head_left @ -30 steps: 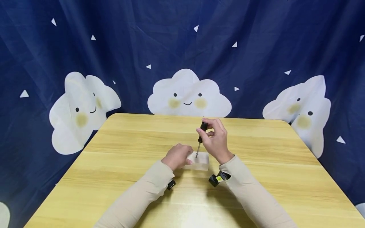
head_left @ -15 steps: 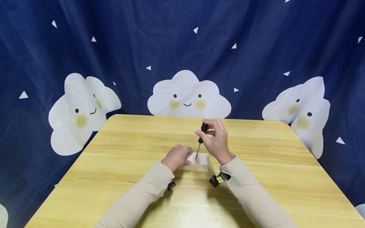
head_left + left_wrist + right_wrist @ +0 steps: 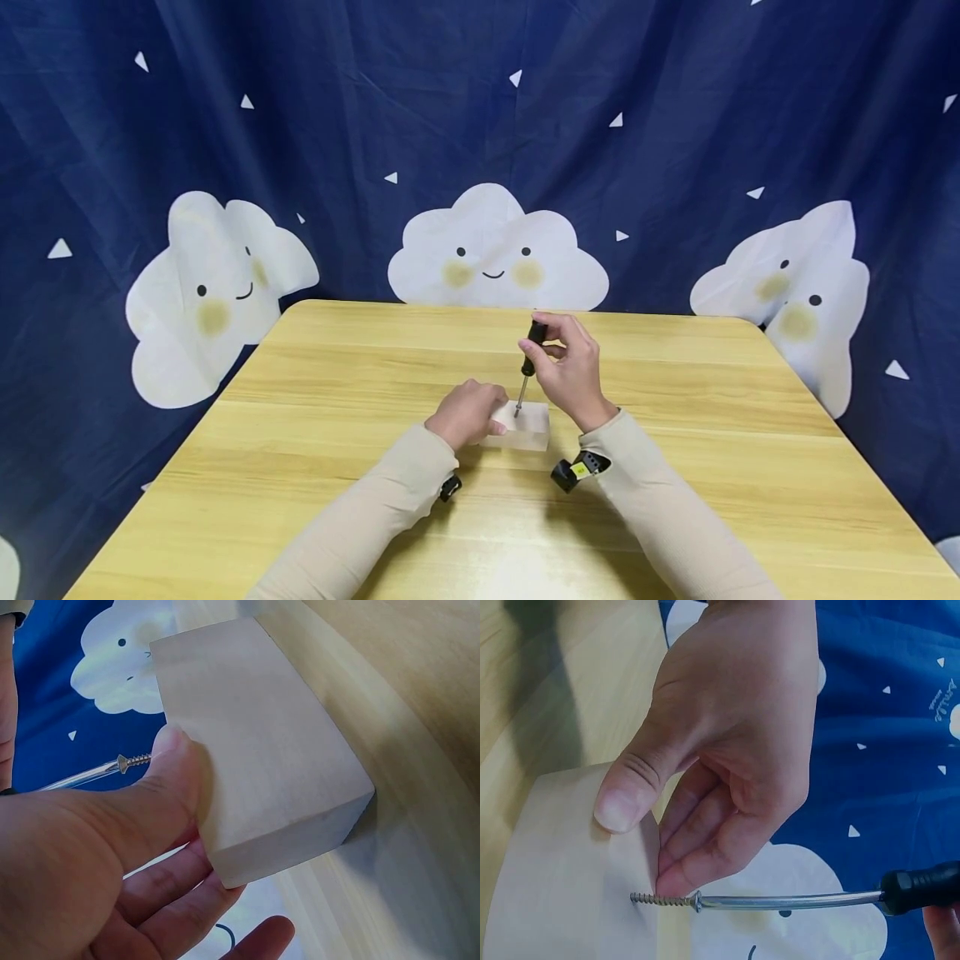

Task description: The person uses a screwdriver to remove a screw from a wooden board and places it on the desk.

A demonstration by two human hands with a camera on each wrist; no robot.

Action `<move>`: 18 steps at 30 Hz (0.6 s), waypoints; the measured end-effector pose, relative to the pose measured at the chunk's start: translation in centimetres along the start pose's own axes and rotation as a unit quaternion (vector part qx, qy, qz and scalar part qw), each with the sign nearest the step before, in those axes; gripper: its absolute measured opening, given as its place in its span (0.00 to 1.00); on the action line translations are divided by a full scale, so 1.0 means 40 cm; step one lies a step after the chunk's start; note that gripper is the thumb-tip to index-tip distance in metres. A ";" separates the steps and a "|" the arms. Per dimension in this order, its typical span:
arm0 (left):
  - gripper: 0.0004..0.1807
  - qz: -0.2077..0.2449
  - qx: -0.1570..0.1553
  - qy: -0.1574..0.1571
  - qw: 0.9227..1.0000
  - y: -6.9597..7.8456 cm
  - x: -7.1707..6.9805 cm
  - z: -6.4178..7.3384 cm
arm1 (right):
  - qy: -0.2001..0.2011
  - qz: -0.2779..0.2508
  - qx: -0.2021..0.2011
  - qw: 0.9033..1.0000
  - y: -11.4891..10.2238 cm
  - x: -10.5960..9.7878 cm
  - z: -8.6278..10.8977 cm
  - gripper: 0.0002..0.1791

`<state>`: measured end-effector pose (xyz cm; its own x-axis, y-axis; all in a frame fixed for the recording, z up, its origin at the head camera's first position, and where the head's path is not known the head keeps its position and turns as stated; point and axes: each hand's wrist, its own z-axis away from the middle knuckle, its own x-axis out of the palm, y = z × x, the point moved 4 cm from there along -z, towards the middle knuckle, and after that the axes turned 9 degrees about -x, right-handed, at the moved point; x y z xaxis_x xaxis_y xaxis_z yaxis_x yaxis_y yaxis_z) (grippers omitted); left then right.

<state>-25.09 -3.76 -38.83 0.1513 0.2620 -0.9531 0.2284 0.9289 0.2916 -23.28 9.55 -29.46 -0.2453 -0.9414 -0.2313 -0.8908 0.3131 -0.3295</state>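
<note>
A pale rectangular wooden block (image 3: 534, 433) lies on the table, and my left hand (image 3: 467, 412) grips its left end, thumb on the near side in the left wrist view. Above it my right hand (image 3: 572, 371) holds a screwdriver (image 3: 529, 367) by its black handle, thumb and fingers pinching it. The steel shaft (image 3: 795, 901) points down, slightly tilted, its tip at the head of a threaded screw (image 3: 664, 900). The screw stands point down on the block's top face, most of its thread showing. How deep its point sits, I cannot tell.
The wood-grain table (image 3: 337, 500) spreads around both hands. Behind it hangs a dark blue curtain (image 3: 450, 100) with smiling clouds and small white triangles. A black wrist camera (image 3: 566, 475) hangs under the right sleeve, just right of the block.
My right thumb shifts slightly on the screwdriver handle, out to the left and then back. The left hand, the block and the screw stay where they were.
</note>
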 end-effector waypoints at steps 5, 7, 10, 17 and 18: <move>0.26 0.000 -0.002 -0.003 1.000 -0.001 -0.001 0.002 | -0.008 0.001 -0.007 1.000 -0.009 0.003 -0.001 0.19; 0.26 -0.001 -0.002 -0.002 1.000 0.000 0.000 0.002 | -0.007 0.000 -0.010 1.000 -0.011 0.004 -0.001 0.19; 0.25 0.000 -0.004 -0.005 1.000 0.000 0.001 0.001 | -0.002 0.005 -0.007 1.000 -0.015 0.004 0.001 0.22; 0.24 -0.002 0.001 -0.001 1.000 0.000 -0.001 0.002 | 0.016 0.032 -0.009 0.999 -0.019 0.005 0.002 0.24; 0.23 -0.002 0.002 0.001 1.000 0.000 -0.001 0.002 | 0.018 0.035 -0.013 0.999 -0.020 0.005 0.001 0.23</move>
<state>-25.01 -3.79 -38.77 0.1491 0.2583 -0.9545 0.2332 0.9288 0.2878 -22.60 9.12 -29.29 -0.3215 -0.9210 -0.2199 -0.8800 0.3763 -0.2897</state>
